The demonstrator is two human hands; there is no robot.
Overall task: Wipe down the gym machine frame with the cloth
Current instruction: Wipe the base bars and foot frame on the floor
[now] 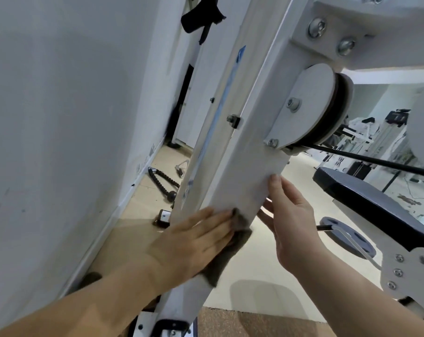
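Grey cloth [230, 249] under L hand [194, 242], white frame [250, 166], blue label [222, 100] illegible

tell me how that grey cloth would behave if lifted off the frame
Probably floppy: the cloth bunches against the frame and hangs limp below the left hand. Likely light, since a flat hand alone pins it there. Its fuzzy nap should drag, not slide.
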